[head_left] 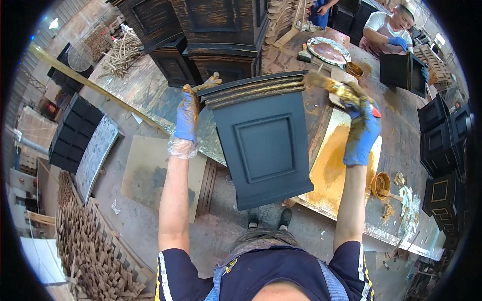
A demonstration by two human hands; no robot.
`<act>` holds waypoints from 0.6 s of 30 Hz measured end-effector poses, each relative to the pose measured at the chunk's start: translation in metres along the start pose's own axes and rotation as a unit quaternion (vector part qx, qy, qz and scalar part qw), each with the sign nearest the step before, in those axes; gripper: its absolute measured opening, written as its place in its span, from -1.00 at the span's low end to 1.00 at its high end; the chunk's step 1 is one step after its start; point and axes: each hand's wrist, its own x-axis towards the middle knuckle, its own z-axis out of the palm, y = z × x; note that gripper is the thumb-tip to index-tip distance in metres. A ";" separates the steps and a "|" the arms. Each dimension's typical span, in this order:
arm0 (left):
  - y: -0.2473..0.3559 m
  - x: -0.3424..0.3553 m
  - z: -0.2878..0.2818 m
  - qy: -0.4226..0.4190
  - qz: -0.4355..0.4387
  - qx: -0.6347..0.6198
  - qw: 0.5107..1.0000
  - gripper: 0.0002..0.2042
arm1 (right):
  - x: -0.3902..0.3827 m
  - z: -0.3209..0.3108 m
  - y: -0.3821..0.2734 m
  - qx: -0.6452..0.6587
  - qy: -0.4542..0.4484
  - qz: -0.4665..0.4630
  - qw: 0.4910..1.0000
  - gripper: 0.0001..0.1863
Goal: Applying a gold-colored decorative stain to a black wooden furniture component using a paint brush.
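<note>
A dark blue-black wooden pedestal box [263, 145] with a recessed panel and gold-painted ridged rim stands on the workbench in front of me. My left hand [190, 113], in a blue glove with a clear plastic one over it, grips the box's top left corner. My right hand [362, 131], in a paint-stained blue glove, holds a gold-smeared brush [329, 84] whose tip meets the rim's right end.
A paint-stained workbench [150, 95] carries a gold-stained board [334, 168], a small bowl of gold paint [381, 184], and more dark pedestals [221, 30]. Another person [389, 30] in blue gloves works on a black box at the far right. Finished black boxes [442, 150] are stacked right; wood pieces [90, 251] lie left.
</note>
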 end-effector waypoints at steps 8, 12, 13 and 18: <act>-0.006 0.000 0.002 0.040 -0.031 -0.054 0.997 -0.34 | -0.067 0.104 0.021 -0.051 -0.110 0.101 0.987 -0.76; -0.053 0.013 -0.027 0.137 -0.087 -0.090 0.983 -0.44 | -0.069 0.120 0.021 -0.196 -0.103 -0.001 0.975 -0.76; -0.054 0.013 -0.028 0.138 -0.088 -0.092 0.982 -0.44 | -0.065 0.115 0.021 -0.199 -0.104 -0.001 0.975 -0.76; -0.052 0.012 -0.025 0.186 -0.073 -0.055 0.978 -0.47 | -0.034 0.045 -0.007 -0.135 0.021 -0.024 0.990 -0.75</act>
